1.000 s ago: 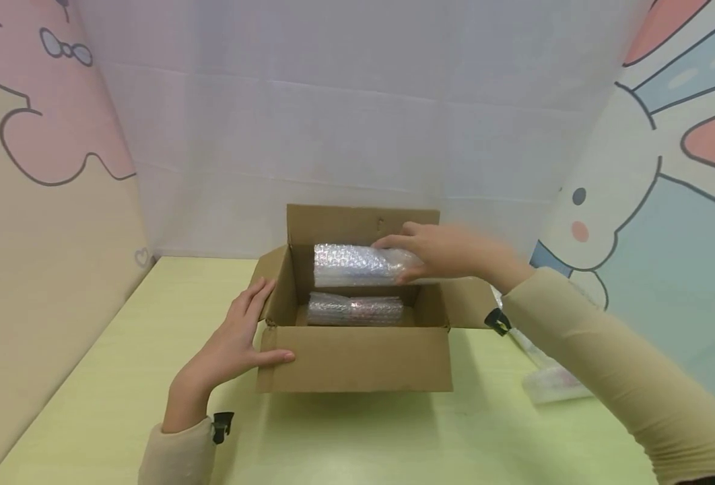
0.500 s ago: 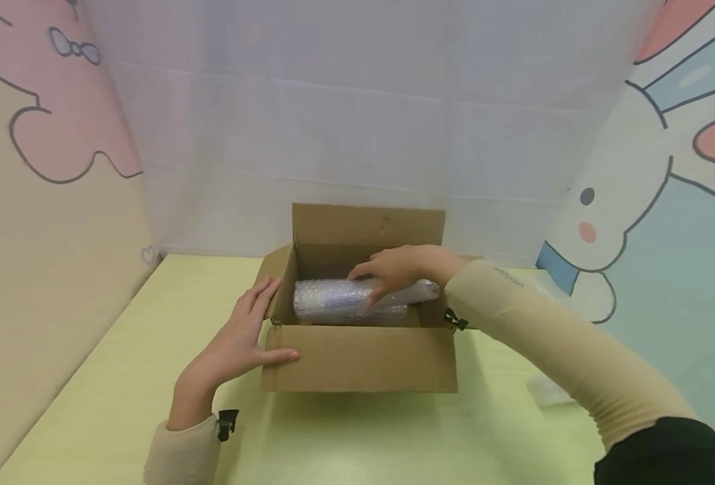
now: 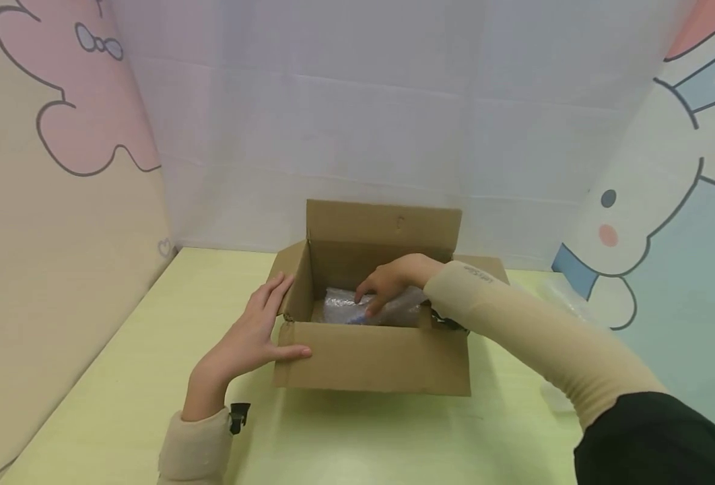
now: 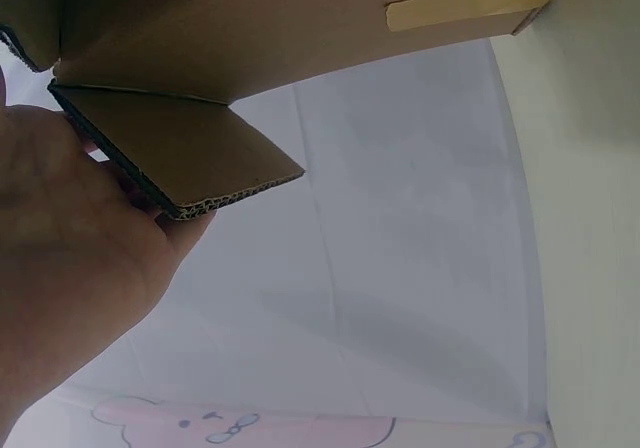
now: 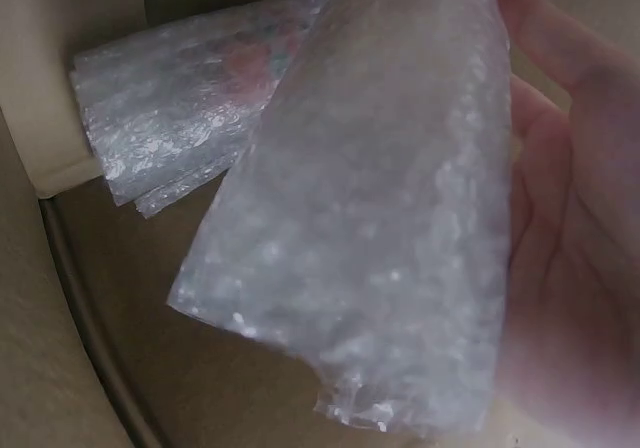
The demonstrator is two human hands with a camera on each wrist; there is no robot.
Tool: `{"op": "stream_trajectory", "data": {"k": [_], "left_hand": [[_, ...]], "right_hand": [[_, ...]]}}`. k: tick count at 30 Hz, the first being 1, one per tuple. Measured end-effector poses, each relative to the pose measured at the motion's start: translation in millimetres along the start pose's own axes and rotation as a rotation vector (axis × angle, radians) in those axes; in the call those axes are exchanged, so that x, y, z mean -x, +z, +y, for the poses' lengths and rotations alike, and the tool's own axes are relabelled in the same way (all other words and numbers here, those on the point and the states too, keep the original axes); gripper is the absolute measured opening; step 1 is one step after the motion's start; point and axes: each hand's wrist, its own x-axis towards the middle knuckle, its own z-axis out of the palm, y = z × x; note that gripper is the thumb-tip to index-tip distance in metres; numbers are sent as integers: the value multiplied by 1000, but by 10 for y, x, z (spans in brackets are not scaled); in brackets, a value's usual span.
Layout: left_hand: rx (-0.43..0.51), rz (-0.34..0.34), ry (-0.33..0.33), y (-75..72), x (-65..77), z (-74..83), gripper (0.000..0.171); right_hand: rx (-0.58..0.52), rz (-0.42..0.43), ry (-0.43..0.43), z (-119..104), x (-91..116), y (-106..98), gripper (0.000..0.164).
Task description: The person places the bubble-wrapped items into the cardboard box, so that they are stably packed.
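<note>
A cardboard box [image 3: 369, 360] stands with its flaps spread. My left hand [image 3: 248, 330] rests at its near left corner, fingers laid along the left flap and thumb straight against the front flap. The left wrist view shows the palm [image 4: 75, 238] up against that flap. Inside the box, my right hand [image 3: 388, 283] grips a bubble-wrapped roll [image 5: 370, 198] between thumb and fingers. Another bubble-wrapped roll [image 5: 190, 98], with red and green showing through, lies beside it in the box. In the head view the held roll and my hand cover much of the box's inside.
The box's back flap [image 3: 382, 222] stands up near a white cloth backdrop [image 3: 309, 128]. More clear bubble wrap [image 3: 557, 397] lies on the yellow-green table [image 3: 109, 377] at the right, partly behind my right sleeve. Cartoon-printed walls [image 3: 685, 283] flank the table.
My right hand has lowered the bubble-wrapped roll from above the box down into it. My left hand has stayed on the corner. The head view has shifted slightly.
</note>
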Motion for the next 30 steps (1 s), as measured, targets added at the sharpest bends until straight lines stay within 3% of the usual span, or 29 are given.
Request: {"op": "stream_trajectory", "data": {"k": [10,30], "left_hand": [[-5,2,4,-2,-5,-2,116],[6,-11,3,-22,10,-5,117]], "right_hand": [[-2,-62,48,-40,-163,85,52],[83,-19,44,-41,-233,259,53]]}}
